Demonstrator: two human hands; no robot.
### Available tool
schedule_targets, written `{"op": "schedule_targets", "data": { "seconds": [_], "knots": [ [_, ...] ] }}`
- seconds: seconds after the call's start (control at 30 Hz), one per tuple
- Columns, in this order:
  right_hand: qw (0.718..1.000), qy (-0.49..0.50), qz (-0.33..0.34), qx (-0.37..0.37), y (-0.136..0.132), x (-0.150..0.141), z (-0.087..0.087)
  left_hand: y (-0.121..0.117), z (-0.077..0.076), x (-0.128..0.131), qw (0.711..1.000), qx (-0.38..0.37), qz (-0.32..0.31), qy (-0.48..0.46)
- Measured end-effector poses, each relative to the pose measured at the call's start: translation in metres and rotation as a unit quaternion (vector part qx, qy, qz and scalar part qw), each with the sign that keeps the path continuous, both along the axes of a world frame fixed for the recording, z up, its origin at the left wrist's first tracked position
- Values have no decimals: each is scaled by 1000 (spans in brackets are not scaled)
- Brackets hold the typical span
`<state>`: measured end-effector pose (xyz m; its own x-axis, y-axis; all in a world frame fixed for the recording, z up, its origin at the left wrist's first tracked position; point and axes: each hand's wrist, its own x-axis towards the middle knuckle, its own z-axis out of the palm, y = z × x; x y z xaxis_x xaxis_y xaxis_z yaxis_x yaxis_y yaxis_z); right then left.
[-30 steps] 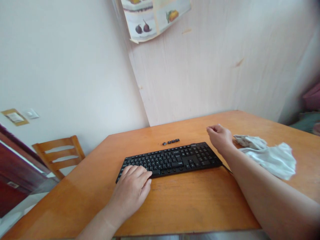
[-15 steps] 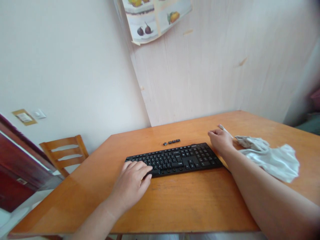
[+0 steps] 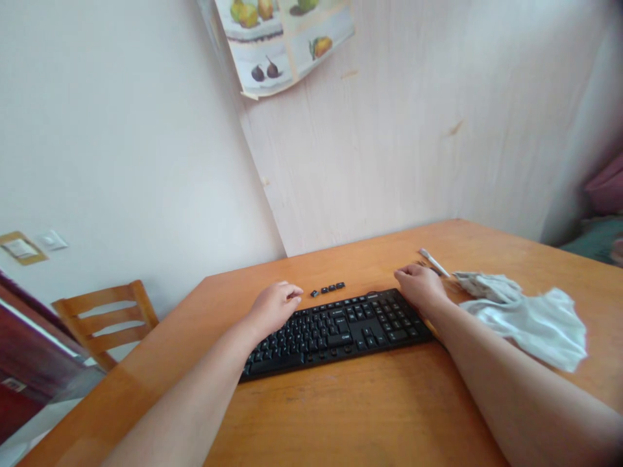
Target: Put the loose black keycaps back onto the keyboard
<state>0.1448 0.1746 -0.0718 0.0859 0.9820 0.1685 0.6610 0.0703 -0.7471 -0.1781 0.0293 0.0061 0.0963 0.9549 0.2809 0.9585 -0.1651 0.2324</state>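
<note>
A black keyboard [image 3: 341, 327] lies across the orange wooden table [image 3: 360, 402]. Just beyond its far edge sits a short row of loose black keycaps [image 3: 328, 288]. My left hand [image 3: 273, 306] reaches over the keyboard's left half, its thumb and forefinger pinched together a little left of the keycaps; whether anything is between them is hidden. My right hand [image 3: 418, 288] rests on the keyboard's far right corner with its fingers curled over the edge. A thin white stick-like tool [image 3: 434, 263] lies on the table just behind that hand.
A crumpled white cloth [image 3: 528, 314] lies to the right of the keyboard. A wooden chair [image 3: 104, 311] stands at the table's left side. The table is pushed against the wall, where a fruit poster [image 3: 282, 39] hangs.
My left hand left the keyboard's near left corner and moved forward toward the keycaps. The white tool that was in my right hand now lies on the table, and that hand moved onto the keyboard's corner.
</note>
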Motion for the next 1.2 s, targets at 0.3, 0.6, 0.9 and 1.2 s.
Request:
{"op": "schedule_targets", "data": {
  "seconds": [0.3,0.6,0.9,1.2],
  "knots": [
    [999,-27,-3,-26,-9,-2,13,59,-24,2,996,-89,1,25],
    [998,-46,-3,-35,-12,-5,16,75,-39,5,996,-82,37,26],
    [998,-56,-1,-39,-11,-4,15,68,-37,4,998,-62,2,11],
    [998,-56,2,-42,-12,-6,17,15,-7,18,994,47,-90,43]
  ]
}}
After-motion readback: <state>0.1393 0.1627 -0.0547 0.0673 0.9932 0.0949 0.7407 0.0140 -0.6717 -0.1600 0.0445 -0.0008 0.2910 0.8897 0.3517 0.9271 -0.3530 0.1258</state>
